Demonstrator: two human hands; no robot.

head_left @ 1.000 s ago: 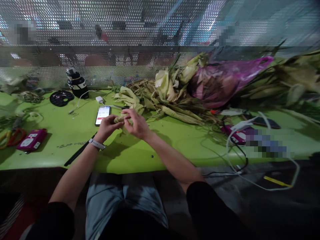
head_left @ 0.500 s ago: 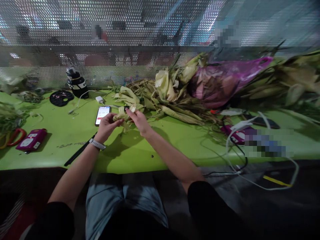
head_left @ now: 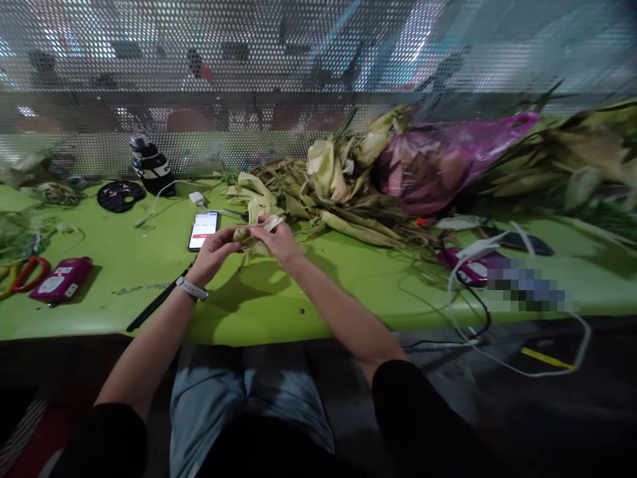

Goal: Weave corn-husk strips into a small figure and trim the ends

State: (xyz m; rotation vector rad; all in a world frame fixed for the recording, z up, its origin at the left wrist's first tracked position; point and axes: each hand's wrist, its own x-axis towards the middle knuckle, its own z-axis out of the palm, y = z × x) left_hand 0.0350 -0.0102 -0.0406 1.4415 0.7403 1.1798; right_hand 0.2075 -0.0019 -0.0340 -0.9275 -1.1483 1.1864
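Observation:
Between my hands is a small bundle of pale corn husk, above the green table. My left hand, with a light watch band on its wrist, is closed around the bundle's left end. From the right, my right hand pinches a pale strip of husk at the bundle's upper side. The fingertips partly hide the bundle. A lit phone lies just behind my left hand. Beyond my right hand spreads a heap of dry husks.
A pink plastic bag of husks sits at the back right. A dark bottle stands by the perforated screen. Scissors and a purple power box lie left; white cables loop over the right front edge.
My right hand has shifted slightly in its grip and now pinches a pale strip of husk. My left hand stays nearly in place on the bundle.

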